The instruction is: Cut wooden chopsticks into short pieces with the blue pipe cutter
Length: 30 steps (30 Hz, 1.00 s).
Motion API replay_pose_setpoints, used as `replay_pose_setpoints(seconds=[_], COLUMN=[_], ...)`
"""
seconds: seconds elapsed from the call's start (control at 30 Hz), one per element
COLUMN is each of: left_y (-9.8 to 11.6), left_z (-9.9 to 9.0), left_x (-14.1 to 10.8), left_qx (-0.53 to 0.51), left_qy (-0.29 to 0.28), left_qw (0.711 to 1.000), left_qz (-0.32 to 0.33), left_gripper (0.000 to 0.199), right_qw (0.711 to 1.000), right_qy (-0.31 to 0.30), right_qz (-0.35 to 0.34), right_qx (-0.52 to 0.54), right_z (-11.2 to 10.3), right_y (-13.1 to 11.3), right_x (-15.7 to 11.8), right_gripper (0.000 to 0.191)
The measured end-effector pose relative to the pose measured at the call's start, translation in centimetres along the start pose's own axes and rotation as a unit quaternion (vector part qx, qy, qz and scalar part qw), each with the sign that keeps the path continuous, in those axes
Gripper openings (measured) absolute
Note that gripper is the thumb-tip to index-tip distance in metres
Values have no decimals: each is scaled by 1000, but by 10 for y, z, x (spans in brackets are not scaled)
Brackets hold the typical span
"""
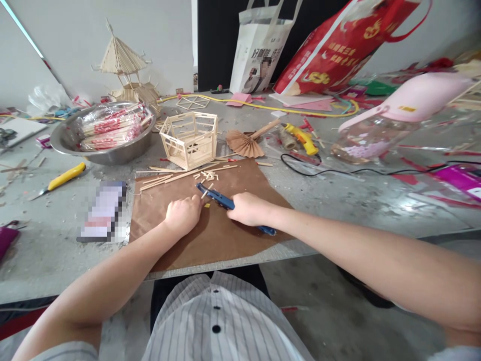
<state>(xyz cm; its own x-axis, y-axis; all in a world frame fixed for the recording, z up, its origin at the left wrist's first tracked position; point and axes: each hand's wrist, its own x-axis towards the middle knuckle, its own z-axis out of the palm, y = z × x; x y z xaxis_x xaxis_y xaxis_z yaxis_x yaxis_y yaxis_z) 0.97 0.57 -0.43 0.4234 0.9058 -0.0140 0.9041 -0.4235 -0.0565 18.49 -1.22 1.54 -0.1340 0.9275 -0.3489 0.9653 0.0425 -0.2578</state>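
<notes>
While I'm watching over the head cam, I've got the right hand (246, 208) wrapped round a blue tool (224, 201) and the left hand (184, 214) apparently pinching a thin wooden stick (205, 194) at the tool's head; can't tell if the jaws are biting; the stick should be light, stiff and snappable, so I'd grip close to the end, fingertips only; below lies a smooth brown sheet (180, 250) with stubby wooden bits (210, 175); beyond, an airy hexagonal frame (186, 159) and shiny metal basin (112, 157).

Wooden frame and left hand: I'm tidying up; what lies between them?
In the head view, long thin sticks and short pieces lie there on brown cloth.
</notes>
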Motion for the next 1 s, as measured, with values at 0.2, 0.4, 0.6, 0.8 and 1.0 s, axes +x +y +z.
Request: replay_pose_setpoints(seconds=[0.2,0.4,0.6,0.8,1.0], left_y=[0,0,-1,-1,-1], left_z=[-1,0,-2,-5,-7], left_x=[0,1,1,1,-1], left_qx=[11,13,12,0,-11], left_qy=[9,12,8,-9,-10], left_qw=[1000,1000,1000,1000,1000], left_qz=[6,12,10,-3,-1], left_gripper=[40,39,41,42,43], right_qw=[1000,999,994,947,904], right_qy=[23,52,-50,-106,-138], right_qz=[1,1,6,13,39], right_qx=[-9,-10,100,303,402], right_z=[6,7,-7,-2,-6], right_y=[2,0,2,19,23], right_x=[0,-1,0,4,1], right_gripper=[29,31,27,20,18])
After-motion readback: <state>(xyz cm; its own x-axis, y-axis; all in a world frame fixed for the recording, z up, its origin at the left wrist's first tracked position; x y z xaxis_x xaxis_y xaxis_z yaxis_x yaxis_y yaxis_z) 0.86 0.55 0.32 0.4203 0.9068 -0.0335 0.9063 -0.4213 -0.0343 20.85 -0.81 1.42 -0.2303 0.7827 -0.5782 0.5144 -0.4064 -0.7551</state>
